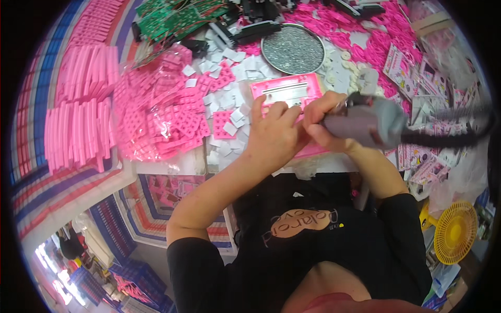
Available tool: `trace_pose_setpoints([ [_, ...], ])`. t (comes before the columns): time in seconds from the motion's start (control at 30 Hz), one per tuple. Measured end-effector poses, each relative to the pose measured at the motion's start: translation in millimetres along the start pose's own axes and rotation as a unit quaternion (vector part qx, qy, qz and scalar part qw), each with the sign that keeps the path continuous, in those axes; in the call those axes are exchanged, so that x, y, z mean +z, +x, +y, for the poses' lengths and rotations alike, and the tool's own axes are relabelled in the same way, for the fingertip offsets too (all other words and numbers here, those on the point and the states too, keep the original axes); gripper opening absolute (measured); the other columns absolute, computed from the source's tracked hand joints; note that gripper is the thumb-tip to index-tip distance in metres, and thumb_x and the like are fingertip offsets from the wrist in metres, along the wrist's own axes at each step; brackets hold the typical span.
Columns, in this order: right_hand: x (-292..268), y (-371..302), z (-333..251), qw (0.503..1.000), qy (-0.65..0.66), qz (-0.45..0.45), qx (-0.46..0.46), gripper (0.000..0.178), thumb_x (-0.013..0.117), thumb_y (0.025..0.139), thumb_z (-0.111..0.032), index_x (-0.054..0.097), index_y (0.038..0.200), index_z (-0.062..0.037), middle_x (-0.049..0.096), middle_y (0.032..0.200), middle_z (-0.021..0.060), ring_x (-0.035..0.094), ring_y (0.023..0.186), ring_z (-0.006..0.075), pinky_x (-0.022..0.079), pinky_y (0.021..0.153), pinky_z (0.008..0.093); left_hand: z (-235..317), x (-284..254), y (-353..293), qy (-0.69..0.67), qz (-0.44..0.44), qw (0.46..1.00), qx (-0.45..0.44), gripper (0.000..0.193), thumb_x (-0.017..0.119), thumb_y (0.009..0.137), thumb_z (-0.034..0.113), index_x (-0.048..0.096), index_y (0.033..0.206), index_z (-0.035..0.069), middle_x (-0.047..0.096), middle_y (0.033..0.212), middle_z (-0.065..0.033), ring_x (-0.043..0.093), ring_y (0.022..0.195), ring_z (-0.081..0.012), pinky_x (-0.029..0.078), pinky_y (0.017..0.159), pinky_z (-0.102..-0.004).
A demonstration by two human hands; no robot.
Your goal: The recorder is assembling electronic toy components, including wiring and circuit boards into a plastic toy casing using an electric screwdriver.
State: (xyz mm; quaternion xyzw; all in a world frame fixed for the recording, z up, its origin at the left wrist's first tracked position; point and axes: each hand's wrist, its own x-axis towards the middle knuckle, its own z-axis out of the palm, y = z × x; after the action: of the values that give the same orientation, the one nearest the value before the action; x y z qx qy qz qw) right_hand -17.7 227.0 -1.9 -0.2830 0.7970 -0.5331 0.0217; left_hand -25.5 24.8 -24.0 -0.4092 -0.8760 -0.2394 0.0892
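Large curved lettering [295, 228] is legible on the chest of the person's black shirt [365, 248], just off the near edge of the table [340, 165]; it runs across a tan patch [313, 223] and past its side. A small yellow mark [342, 225] sits beside that (anything printed around it is too tiny to make out). Toward the table's right edge lie printed cards [429, 171], pink and white, their words unreadable here.

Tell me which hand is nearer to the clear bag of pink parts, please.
Left. The left hand is at the pink casing, right of the clear bag of pink parts; the right hand, at the grey tool, is farther right.
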Motion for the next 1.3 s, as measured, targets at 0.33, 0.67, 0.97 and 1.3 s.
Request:
trace_pose_setpoints([
  [0.33, -35, 49, -11, 0.907, 0.382, 0.162, -0.073, 0.040, 0.065, 0.088, -0.010, 0.053, 0.124, 0.0035, 0.054, 0.065, 0.0025, 0.049, 0.049, 0.0101, 0.039, 0.047, 0.0261, -135, -57, 39, 0.233, -0.055, 0.964, -0.113, 0.028, 0.067, 0.080, 0.010, 0.066, 0.108, 0.006, 0.066, 0.103, -0.0122, 0.061, 0.096, -0.0337, 0.048, 0.082, -0.0501],
  [0.67, -46, 36, -29, 0.915, -0.038, 0.396, -0.064, 0.073, 0.074, 0.083, -0.004, 0.038, 0.145, -0.0002, 0.056, 0.130, 0.0175, 0.057, 0.109, 0.0211, 0.048, 0.090, 0.0343, -81, -82, -6, 0.118, 0.162, 0.978, -0.057, 0.026, 0.074, 0.069, 0.004, 0.063, 0.092, 0.007, 0.061, 0.124, -0.0127, 0.056, 0.113, -0.0349, 0.044, 0.093, -0.0466],
  [0.97, 30, 31, -51, 0.976, -0.123, 0.073, -0.164, 0.036, 0.078, 0.075, -0.007, 0.066, 0.109, -0.0089, 0.065, 0.106, 0.0083, 0.062, 0.099, 0.0275, 0.051, 0.082, 0.0367, -10, -81, -37, -0.149, 0.114, 0.978, -0.086, 0.038, 0.077, 0.070, -0.002, 0.064, 0.106, 0.006, 0.068, 0.100, -0.0120, 0.066, 0.082, -0.0279, 0.054, 0.073, -0.0368],
  [1.3, 9, 41, -6, 0.993, -0.030, -0.048, 0.103, 0.010, 0.071, 0.084, -0.011, 0.069, 0.090, -0.0024, 0.068, 0.080, 0.0102, 0.066, 0.070, 0.0234, 0.052, 0.064, 0.0348, 5, -77, -68, -0.230, -0.036, 0.941, -0.245, 0.032, 0.077, 0.082, 0.011, 0.063, 0.110, 0.005, 0.066, 0.088, -0.0088, 0.064, 0.073, -0.0221, 0.051, 0.067, -0.0348],
])
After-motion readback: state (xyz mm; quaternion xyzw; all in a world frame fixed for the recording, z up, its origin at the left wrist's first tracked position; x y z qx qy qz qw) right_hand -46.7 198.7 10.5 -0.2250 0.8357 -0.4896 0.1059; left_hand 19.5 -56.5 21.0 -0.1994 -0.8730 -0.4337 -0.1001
